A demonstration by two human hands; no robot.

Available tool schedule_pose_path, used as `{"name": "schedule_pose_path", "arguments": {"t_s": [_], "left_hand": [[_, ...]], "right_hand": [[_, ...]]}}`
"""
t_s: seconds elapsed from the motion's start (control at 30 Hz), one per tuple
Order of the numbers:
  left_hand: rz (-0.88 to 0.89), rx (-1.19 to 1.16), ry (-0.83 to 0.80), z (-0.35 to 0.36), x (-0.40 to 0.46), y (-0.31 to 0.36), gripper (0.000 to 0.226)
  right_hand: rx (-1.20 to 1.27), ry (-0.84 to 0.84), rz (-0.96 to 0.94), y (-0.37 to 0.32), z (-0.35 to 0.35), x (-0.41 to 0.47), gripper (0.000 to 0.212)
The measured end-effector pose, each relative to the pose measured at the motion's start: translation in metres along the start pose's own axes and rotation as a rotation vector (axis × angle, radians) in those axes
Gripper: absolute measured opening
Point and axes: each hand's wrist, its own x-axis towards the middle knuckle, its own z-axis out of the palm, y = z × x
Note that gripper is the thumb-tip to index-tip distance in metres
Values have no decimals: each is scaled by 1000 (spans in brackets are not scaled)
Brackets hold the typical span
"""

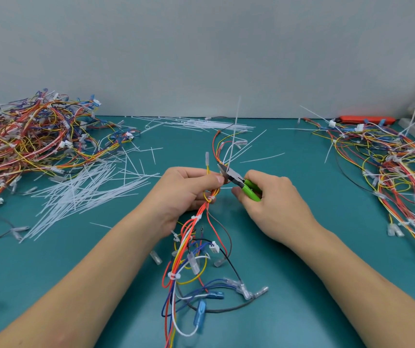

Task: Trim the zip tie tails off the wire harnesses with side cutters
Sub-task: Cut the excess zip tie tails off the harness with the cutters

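Gripping the wire harness [202,209] at centre frame, our left hand [183,192] has its fingers curled round the bundle of red, orange and yellow wires, thumb pressed near the top. Our right hand [274,202] is wrapped round the green handles of the side cutters [239,180], whose dark blades sit just beside the left thumb, at the base of a long white zip tie tail [234,136] standing upright. We cannot tell whether the blades have closed on it. The harness trails down to the lower centre over the teal tabletop [301,285]. Cut tails [83,194] lie scattered at left centre, with one heap of harnesses [25,136] at upper left and another pile of harnesses [397,172] at right.
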Motion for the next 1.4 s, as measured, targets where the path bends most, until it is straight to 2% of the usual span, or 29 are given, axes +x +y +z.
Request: {"name": "schedule_pose_path", "arguments": {"t_s": [0.27, 0.5, 0.77, 1.0, 1.17, 1.23, 1.4], "left_hand": [[19, 33, 5, -2, 5, -6, 8], [33, 58, 31, -1, 11, -9, 9], [59, 68, 63, -1, 15, -13, 16], [45, 45, 26, -4, 15, -13, 16], [77, -15, 59, -2, 13, -16, 11], [73, -53, 63, -4, 13, -16, 11], [42, -205, 103, -9, 14, -10, 12]], "right_hand": [[61, -44, 30, -3, 1, -4, 23], [121, -77, 76, -4, -1, -3, 29], [159, 8, 100, -9, 1, -4, 31], [72, -34, 20, -6, -5, -7, 32], [12, -34, 77, -6, -10, -9, 53], [25, -57, 67, -5, -13, -9, 56], [249, -239, 64, -5, -34, -8, 27]]}}
